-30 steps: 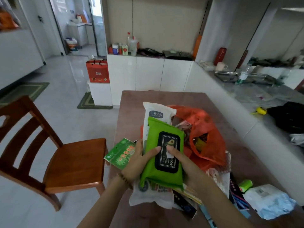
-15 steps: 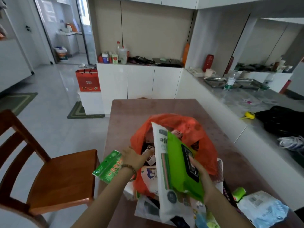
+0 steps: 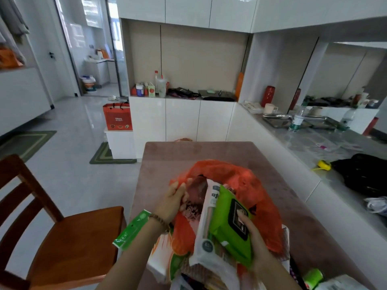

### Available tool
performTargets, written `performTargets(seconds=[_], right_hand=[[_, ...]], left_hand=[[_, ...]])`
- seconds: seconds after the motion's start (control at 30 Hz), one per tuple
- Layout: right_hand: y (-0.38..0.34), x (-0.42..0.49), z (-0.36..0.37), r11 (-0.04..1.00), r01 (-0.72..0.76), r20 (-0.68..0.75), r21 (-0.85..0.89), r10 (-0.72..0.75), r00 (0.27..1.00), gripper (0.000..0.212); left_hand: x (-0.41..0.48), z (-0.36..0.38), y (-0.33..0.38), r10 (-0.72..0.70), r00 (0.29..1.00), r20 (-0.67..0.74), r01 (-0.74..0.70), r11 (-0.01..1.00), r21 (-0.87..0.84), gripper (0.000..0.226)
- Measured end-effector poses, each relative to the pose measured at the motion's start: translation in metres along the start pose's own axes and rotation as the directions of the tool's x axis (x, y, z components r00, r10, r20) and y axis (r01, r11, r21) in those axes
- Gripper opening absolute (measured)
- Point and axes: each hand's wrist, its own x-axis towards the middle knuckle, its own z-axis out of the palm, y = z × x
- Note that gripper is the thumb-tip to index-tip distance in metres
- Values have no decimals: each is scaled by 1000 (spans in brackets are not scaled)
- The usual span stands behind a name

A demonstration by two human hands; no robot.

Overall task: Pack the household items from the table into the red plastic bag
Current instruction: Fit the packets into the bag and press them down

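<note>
My left hand [image 3: 172,203] pinches the rim of the red plastic bag [image 3: 257,185] on the bench [image 3: 188,151], I judge to hold its mouth wide for loading. My right hand [image 3: 254,245] clamps the white pack [image 3: 206,233] and green wipes pack [image 3: 230,227] together, top ends at the mouth.

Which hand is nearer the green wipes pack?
Right. The right hand grips the green wipes pack from its right side, thumb on the black lid; the left hand is apart, to the pack's left, gripping the rim of the red plastic bag.
</note>
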Motion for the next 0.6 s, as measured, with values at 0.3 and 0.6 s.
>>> performTargets(seconds=[0.3,0.6], right_hand=[[-37,20,10,936,247,-128,251,-221,967,54],[-56,62,28,911,380,-348,157,-309,885,52]], left_hand=[[3,-3,19,51,999,-6,-52,992,-114,25],[4,3,26,51,998,-40,-55,993,-107,20]])
